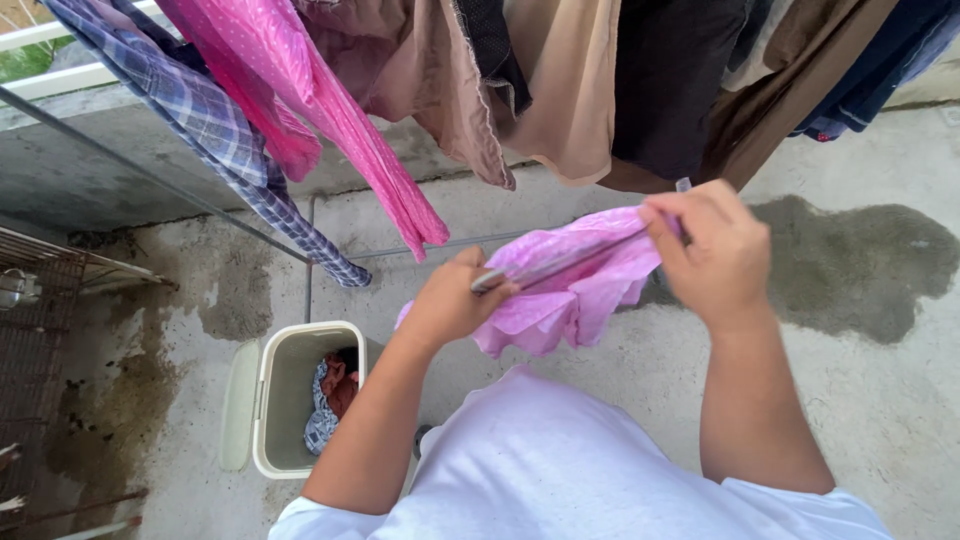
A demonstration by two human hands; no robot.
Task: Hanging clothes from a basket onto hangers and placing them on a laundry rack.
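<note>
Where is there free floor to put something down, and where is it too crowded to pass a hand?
Bare concrete floor lies right of the right hand, past the damp patch. A narrower strip runs between the bin and wire cage. Crowded: hanging clothes above the pink cloth in both hands; left hand.

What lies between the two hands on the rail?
In the head view, a pink cloth draped over the thin rail spans the gap between the left hand and right hand.

Two hands, left and right, share one pink cloth. One bin sits below the left hand. One plaid shirt hangs above it.
</note>
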